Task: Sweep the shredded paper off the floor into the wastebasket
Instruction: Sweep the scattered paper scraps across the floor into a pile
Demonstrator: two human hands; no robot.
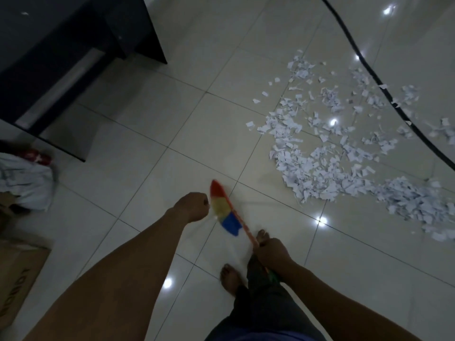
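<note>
A person stands barefoot on a glossy tiled floor [152,134], seen from above, with the sweeping job barely begun. Nearest the camera, the right hand [269,253] has its grip closed around the thin orange handle of a small broom [227,214], whose red, yellow and blue bristle head hangs low over the tiles just ahead of the bare feet [230,276]. The left hand [193,205] is clenched beside the bristles, at the yellow band; whether its grip is pinching the bristles or merely held closed next to them cannot be told in the blur.

Further out, to the right, the shredded paper [339,153] lies spread across several tiles in a loose, ragged patch, thickest at its near right edge and thinning toward the far side. It sits well apart from the broom head, and no scrap appears gathered into a tidy pile. A black cable [384,84] curves across the far part of the mess, with scraps lying on both sides of it.

No wastebasket is in view, nor any dustpan, so by the look of things all of the paper remains to be swept and binned. At the left edge rest a cardboard box [17,276] and a crumpled pale cloth [27,183]; beyond them stands a dark cabinet [73,52].
</note>
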